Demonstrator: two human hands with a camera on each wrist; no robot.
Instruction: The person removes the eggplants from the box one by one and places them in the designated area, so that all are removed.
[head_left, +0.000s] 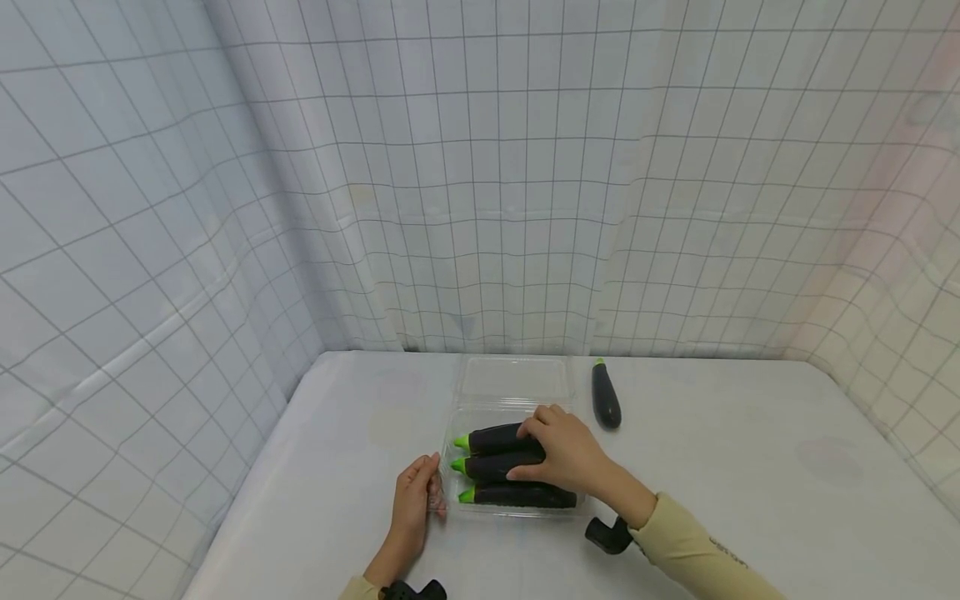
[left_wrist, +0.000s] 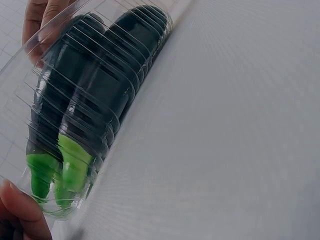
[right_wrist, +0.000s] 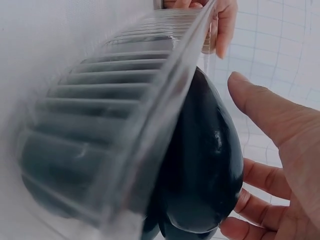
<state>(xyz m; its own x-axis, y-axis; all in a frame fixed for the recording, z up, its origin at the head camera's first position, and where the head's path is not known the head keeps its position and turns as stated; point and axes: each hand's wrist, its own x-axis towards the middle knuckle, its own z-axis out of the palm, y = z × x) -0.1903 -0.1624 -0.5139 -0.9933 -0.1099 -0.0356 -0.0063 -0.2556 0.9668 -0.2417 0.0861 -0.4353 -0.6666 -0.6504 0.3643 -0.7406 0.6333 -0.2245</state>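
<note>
A clear plastic clamshell box (head_left: 517, 511) lies with its lid (head_left: 515, 380) folded back. Three dark eggplants with green stem ends lie side by side in it: a near eggplant (head_left: 517, 495), a middle eggplant (head_left: 491, 467) and a far eggplant (head_left: 495, 438). My left hand (head_left: 412, 500) holds the box's left edge, thumb at the rim in the left wrist view. Over the right part of the eggplants is my right hand (head_left: 566, 450), fingers spread. In the right wrist view its thumb (right_wrist: 260, 102) stands apart from the eggplant (right_wrist: 205, 165), while fingertips touch the far side.
Another eggplant (head_left: 606, 396) lies on the white table (head_left: 750, 467), right of the lid. White gridded curtains (head_left: 480, 167) hang behind the table and at both sides. A black wrist device (head_left: 609, 535) sits below the right hand.
</note>
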